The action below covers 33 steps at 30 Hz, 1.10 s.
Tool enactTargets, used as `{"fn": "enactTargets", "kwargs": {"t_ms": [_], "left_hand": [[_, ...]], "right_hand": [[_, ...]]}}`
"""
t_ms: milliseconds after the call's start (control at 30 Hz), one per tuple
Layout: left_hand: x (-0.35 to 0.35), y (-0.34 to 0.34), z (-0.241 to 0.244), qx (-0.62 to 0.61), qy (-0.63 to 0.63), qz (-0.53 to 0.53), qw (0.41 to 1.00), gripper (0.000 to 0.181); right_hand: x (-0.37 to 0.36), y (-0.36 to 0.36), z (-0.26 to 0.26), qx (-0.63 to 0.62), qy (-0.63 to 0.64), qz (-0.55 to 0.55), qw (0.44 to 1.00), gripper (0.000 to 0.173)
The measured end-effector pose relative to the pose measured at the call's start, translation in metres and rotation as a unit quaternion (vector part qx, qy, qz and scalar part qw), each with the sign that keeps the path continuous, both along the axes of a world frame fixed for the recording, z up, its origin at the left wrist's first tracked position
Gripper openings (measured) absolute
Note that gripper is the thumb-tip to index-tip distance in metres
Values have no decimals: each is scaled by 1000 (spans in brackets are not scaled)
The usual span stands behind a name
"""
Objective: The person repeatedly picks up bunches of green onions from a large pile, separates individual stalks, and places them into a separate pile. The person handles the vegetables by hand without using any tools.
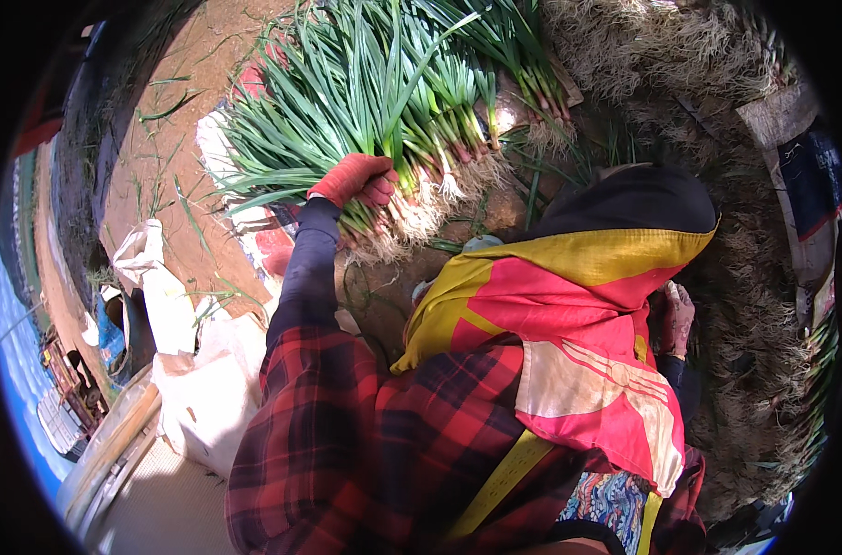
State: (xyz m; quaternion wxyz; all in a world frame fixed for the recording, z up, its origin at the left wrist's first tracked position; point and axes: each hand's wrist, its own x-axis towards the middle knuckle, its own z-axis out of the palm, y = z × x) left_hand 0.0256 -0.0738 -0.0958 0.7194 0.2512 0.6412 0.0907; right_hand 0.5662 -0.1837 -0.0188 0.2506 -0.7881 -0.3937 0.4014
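Note:
Many spring onions [338, 104] lie side by side in a broad row on the ground, green leaves away from me and pale roots towards me. My left hand [360, 180], in a red glove, has its fingers curled around stems at the row's near left end. My right hand [678, 319], in a pale, soiled glove, is low at my right side, partly hidden by my apron. It is beside a large heap of rooted spring onions [747, 333]; whether it holds any is unclear.
A smaller spring onion bunch [542, 90] lies beyond the row. White sacks [209, 388] stand at my left, near a blue container [113, 333]. My bent knee [629, 201], under a yellow and pink cloth [567, 284], rises between the row and the heap. A printed sack [803, 180] lies far right.

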Motion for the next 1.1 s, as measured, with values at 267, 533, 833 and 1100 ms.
{"fn": "enactTargets", "kwargs": {"t_ms": [267, 533, 833, 1100], "left_hand": [[36, 31, -47, 160, -93, 234, 955, 43], [1, 37, -82, 134, -227, 453, 852, 26], [-34, 5, -43, 98, -358, 402, 837, 39], [-21, -65, -57, -138, 61, -56, 987, 29]], "right_hand": [[-3, -9, -11, -23, 41, -15, 999, 18], [18, -20, -30, -39, 37, -17, 998, 22], [44, -20, -52, -49, 25, 46, 997, 23], [16, -14, -33, -74, 47, -37, 995, 20]]}}
